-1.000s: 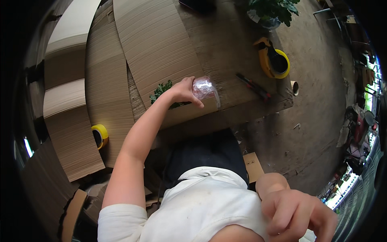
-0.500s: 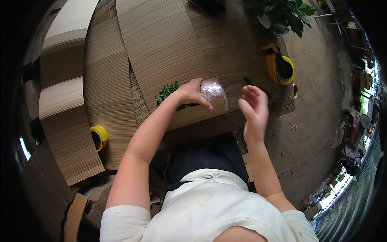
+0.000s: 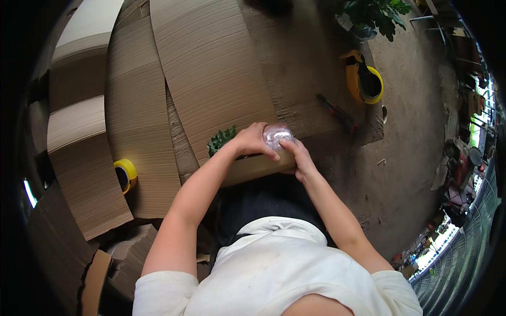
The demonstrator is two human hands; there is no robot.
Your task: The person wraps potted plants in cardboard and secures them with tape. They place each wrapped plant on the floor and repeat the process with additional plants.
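Observation:
My left hand is closed on a pot wrapped in clear plastic, which lies in a narrow cardboard wrap at the table's near edge. Green leaves poke out to the left of that hand. From the right, my right hand grips the same bundle, its thumb on the plastic and its other fingers partly hidden by the cardboard. A box cutter lies to the right, with a yellow tape dispenser beyond it.
Cardboard sheets and stacks cover the left and middle. A yellow tape roll sits at left. A potted leafy plant stands at the back right. Beyond the table's edge are a concrete floor and assorted clutter.
My right hand has come up from the lower right, open midway, and now holds the wrapped pot. My left hand and the bundle have shifted toward me, nearer the edge.

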